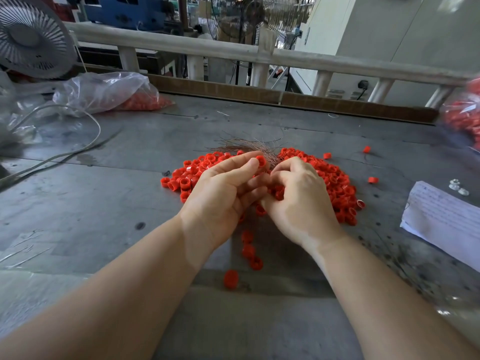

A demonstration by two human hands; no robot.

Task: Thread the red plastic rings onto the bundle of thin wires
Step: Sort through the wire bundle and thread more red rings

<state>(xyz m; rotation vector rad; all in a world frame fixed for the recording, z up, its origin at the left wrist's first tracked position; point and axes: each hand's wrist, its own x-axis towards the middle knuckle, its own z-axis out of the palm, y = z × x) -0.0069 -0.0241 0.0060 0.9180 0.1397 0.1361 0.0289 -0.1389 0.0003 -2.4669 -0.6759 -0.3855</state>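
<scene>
- On the near tabletop [78,203]: a few loose red rings [248,252] trail toward the camera.
- Mid: left hand [223,193] pinches one ring [260,160] at its fingertips; right hand [296,196] fingers curled, grip hidden.
- Beyond the fingers: wire bundle [249,148] fans out over the ring pile [335,178].
</scene>
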